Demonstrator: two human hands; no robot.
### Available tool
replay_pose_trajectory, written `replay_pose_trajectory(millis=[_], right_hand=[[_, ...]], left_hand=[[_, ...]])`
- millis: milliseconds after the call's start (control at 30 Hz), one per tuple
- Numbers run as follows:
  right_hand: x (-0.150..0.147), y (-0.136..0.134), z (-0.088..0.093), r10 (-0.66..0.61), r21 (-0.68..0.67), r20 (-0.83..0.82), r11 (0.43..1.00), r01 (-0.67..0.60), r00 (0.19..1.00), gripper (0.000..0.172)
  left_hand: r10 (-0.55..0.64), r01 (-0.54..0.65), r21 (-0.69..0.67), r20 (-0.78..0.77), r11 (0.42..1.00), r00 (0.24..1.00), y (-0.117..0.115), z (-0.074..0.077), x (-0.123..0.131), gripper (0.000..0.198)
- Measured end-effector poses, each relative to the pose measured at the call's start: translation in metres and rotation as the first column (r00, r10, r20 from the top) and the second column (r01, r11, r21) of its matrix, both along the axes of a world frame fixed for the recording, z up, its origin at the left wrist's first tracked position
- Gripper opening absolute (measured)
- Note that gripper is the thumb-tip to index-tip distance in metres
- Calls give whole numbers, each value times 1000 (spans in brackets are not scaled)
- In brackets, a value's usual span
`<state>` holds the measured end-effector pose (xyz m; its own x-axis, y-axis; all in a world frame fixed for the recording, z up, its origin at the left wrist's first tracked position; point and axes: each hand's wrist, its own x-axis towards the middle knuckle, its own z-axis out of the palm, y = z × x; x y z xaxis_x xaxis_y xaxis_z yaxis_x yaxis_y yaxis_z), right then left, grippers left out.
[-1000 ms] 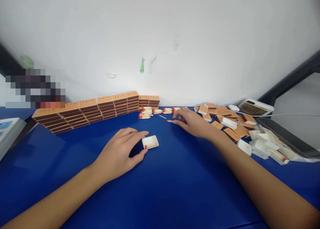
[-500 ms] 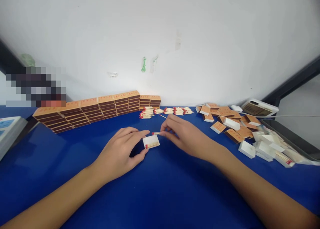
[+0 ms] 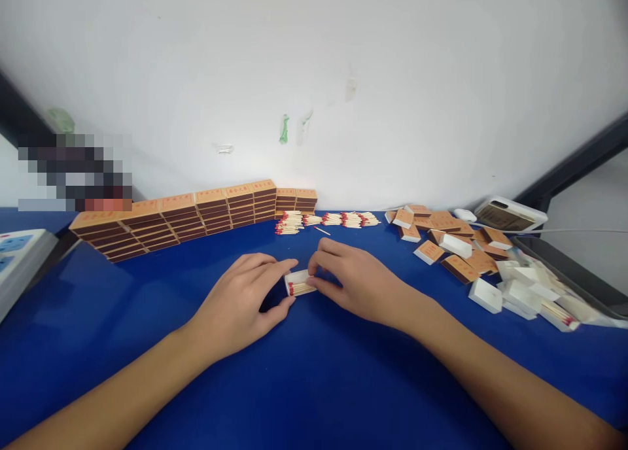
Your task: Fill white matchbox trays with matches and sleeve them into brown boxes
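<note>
A small white matchbox tray (image 3: 295,278) lies on the blue table between my hands, its open side up. Matches (image 3: 300,289) with red heads to the left lie along its near side. My left hand (image 3: 239,298) steadies the tray's left end, index finger at the far corner and thumb at the near one. Over the tray's right end, my right hand (image 3: 357,278) has its thumb and fingers pinched on matches, whose ends are partly hidden. One loose match (image 3: 322,230) lies beyond my right hand, in front of a row of match piles (image 3: 343,220).
Stacked matchboxes (image 3: 210,209) form a low wall at the back left. To the right are scattered orange sleeves (image 3: 460,267), white trays (image 3: 485,295), a tray of matches (image 3: 559,314), a dark flat device (image 3: 579,273) and a white-edged phone (image 3: 513,213). Behind stands a white wall.
My right hand has brought its pinched matches down and left into the tray. The single match that stuck out by its fingers now lies on the table.
</note>
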<state>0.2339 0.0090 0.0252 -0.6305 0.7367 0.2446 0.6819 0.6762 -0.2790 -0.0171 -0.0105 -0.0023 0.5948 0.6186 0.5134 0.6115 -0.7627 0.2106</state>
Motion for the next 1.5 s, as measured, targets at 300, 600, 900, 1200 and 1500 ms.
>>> replay_pose_trajectory(millis=[300, 600, 900, 1200, 1500], right_hand=[[33, 79, -33, -335, 2, -243, 938, 346, 910, 10], [23, 86, -38, -317, -14, -106, 948, 317, 943, 11], [9, 97, -32, -257, 64, 5, 965, 256, 967, 11], [12, 103, -36, -229, 44, -61, 972, 232, 971, 12], [17, 109, -42, -197, 42, -93, 979, 202, 976, 13]], left_hand=[[-1, 1, 16, 2, 1000, 1000, 0, -2, 0, 44], [-8, 8, -6, 1, 1000, 1000, 0, -2, 0, 44], [-9, 9, -8, 9, 1000, 1000, 0, -4, -1, 43], [-14, 14, 0, 12, 1000, 1000, 0, -4, -1, 43], [-13, 14, -11, 16, 1000, 1000, 0, -4, -1, 43]])
